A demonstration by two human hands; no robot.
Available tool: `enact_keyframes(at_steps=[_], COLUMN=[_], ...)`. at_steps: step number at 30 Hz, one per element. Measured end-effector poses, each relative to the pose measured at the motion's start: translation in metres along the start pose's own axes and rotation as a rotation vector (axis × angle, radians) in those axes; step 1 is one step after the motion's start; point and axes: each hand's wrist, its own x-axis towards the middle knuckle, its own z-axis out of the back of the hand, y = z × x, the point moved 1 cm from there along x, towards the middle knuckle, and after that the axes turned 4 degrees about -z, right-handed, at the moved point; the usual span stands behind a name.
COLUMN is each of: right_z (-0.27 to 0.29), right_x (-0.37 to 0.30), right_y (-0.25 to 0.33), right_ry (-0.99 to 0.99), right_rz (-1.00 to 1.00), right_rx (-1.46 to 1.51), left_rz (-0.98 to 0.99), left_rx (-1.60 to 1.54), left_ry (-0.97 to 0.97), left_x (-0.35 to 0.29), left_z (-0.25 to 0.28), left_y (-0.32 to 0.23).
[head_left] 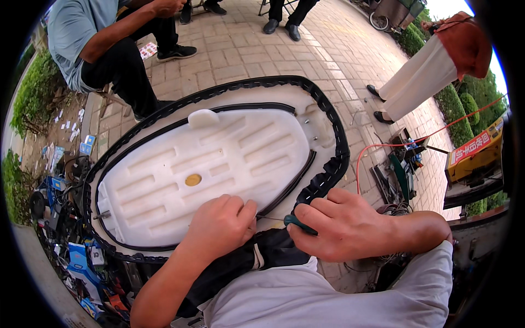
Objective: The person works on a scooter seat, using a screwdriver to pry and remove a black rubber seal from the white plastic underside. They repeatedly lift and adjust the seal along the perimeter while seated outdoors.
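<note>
An upturned scooter or motorcycle seat [213, 169] lies underside-up across the person's lap, its white plastic base [251, 136] facing the camera. The work looks partway along, though whether parts are being fitted or freed cannot be told from here. The black cover edge [169, 105] is turned in over the rim along the far side, where small pale marks, perhaps staples, show at intervals; at the near right it bunches into loose-looking folds beside the right hand. Inside it, a black sealing strip [240, 106] runs round the far and left sides of the base and along part of the near side, breaks off near the metal studs [307, 122], and shows again at the lower right, leading to the left hand. That lower-right stretch seems the part left to deal with. The right hand [342, 224] is closed firmly round the dark-green handle of a thin-shafted tool [299, 224], perhaps a screwdriver, its shaft pointing toward the left hand. The left hand [223, 225] rests at the near edge of the base, fingers bent; its fingertips are hidden, so how tightly they close, and on what, cannot be told.
</note>
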Motion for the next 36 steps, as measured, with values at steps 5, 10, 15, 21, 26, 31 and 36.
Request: enact_keyframes(at_steps=[5, 10, 15, 21, 26, 31, 36], right_z=[0.001, -0.007, -0.005, -0.001, 0.000, 0.000, 0.000], right_x=[0.003, 0.003, 0.004, -0.002, -0.005, -0.004, 0.001], right_y=[0.000, 0.005, 0.008, 0.009, 0.008, 0.009, 0.003], right_ry=[0.038, 0.016, 0.055, 0.035, -0.023, 0.048, 0.056], right_rz=[0.033, 0.041, 0.072, 0.018, -0.003, 0.015, 0.025], right_rx=[0.014, -0.002, -0.101, -0.160, -0.109, -0.101, -0.076], left_rz=[0.001, 0.020, 0.022, 0.023, 0.001, -0.023, -0.013], left_rx=[-0.009, -0.055, -0.062, -0.057, 0.011, 0.050, 0.044], left_ry=[0.018, 0.085, 0.102, 0.108, 0.090, 0.029, -0.007], left_x=[0.001, 0.002, 0.003, 0.004, 0.005, 0.007, 0.005], left_z=[0.003, 0.007, 0.009, 0.008, 0.004, 0.001, -0.001], left_y=[-0.001, -0.001, 0.001, -0.001, -0.005, -0.007, -0.007])
